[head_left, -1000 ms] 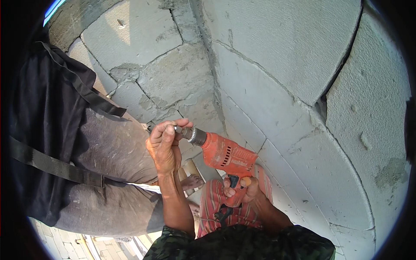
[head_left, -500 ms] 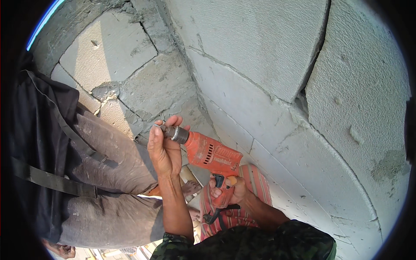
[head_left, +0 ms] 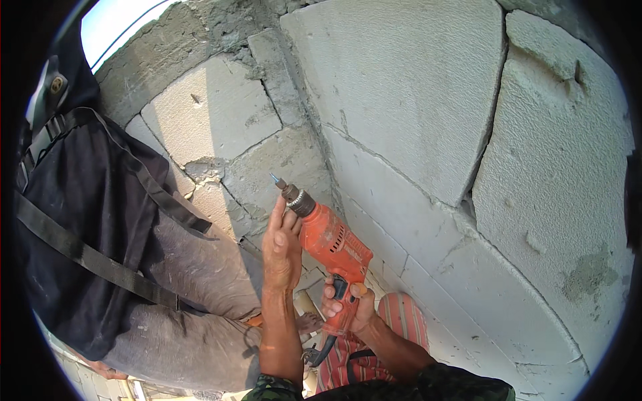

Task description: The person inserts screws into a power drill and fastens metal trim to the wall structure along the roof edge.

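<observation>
An orange-red corded drill (head_left: pixel 332 242) points up and to the left, with a dark chuck (head_left: pixel 299 200) and a small bit (head_left: pixel 274 178) at its tip. My right hand (head_left: pixel 351 306) is wrapped round its handle, fingers at the black trigger. Beside the chuck and front housing is my left hand (head_left: pixel 283 250), its index finger stretched up to the chuck's edge. Its other fingers lie partly behind the drill, and the thumb rests toward the palm. The drill's black cord (head_left: pixel 321 351) leaves the base of the handle.
A grey block wall (head_left: pixel 408 93) runs along the right and meets another block wall (head_left: pixel 221 100) at a corner. Close on the left stands another person in dusty trousers (head_left: pixel 194 260), with a dark strap (head_left: pixel 87 250). Striped red cloth (head_left: pixel 404 321) covers my leg.
My left hand has let go of the chuck's tip, baring the bit, and slid down beside the chuck. The view has shifted, showing more of the wall's top and the other person.
</observation>
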`<state>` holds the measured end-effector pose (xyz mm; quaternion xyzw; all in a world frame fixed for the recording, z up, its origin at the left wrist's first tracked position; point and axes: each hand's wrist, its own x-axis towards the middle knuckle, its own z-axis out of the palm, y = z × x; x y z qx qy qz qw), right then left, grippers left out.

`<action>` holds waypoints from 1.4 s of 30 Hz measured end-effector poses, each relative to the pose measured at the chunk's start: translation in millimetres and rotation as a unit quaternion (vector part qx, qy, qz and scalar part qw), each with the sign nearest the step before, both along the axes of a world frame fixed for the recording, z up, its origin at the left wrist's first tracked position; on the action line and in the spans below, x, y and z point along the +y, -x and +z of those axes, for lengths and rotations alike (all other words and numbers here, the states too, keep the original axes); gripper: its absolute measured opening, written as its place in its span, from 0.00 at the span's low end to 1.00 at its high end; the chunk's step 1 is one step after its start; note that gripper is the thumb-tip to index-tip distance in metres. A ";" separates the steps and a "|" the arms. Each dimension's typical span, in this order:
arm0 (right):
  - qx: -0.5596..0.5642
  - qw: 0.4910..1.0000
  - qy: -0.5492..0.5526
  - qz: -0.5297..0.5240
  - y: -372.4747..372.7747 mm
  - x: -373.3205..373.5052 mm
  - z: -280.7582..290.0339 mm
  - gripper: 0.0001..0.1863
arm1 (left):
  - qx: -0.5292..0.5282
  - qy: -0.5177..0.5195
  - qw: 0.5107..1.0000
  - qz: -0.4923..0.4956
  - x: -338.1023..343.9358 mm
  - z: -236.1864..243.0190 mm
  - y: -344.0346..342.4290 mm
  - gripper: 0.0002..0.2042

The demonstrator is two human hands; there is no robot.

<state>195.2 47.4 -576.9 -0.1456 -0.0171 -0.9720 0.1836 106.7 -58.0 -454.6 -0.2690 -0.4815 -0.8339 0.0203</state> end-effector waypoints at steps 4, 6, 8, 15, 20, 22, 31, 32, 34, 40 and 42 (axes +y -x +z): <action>0.033 0.999 0.011 -0.005 14.5 -4.8 21.4 0.26 | -0.008 0.117 0.993 -0.016 1.9 17.0 -13.1 0.58; 0.053 0.998 0.033 0.008 23.4 -5.8 27.9 0.26 | -0.009 0.175 0.984 -0.025 5.2 26.2 -9.2 0.57; 0.068 0.997 0.041 0.011 32.3 -9.2 37.5 0.26 | -0.007 0.165 0.985 -0.039 7.8 37.4 3.7 0.48; 0.128 0.985 0.114 0.028 67.7 -25.9 103.1 0.25 | 0.099 0.218 0.971 0.018 13.8 111.4 26.7 0.34; 0.173 0.971 0.156 0.053 92.6 -33.4 158.6 0.26 | 0.147 0.252 0.956 0.039 11.2 165.3 52.3 0.33; 0.181 0.967 0.169 0.059 98.3 -35.8 179.4 0.26 | 0.166 0.252 0.952 0.049 11.6 180.2 62.4 0.31; 0.212 0.947 0.231 0.069 122.3 -34.9 242.2 0.29 | 0.177 0.274 0.943 0.064 26.8 238.0 86.0 0.26; 0.229 0.943 0.232 0.071 124.0 -34.1 246.4 0.29 | 0.177 0.273 0.943 0.062 27.8 240.1 88.8 0.26; 0.221 0.945 0.231 0.065 130.6 -32.9 248.1 0.29 | 0.195 0.283 0.936 0.078 29.5 244.2 91.8 0.26; 0.203 0.948 0.234 0.068 141.6 -32.4 254.5 0.29 | 0.200 0.273 0.936 0.096 31.6 251.5 97.0 0.26; 0.206 0.949 0.232 0.049 144.2 -29.7 254.8 0.29 | 0.203 0.279 0.934 0.093 33.4 252.9 97.9 0.26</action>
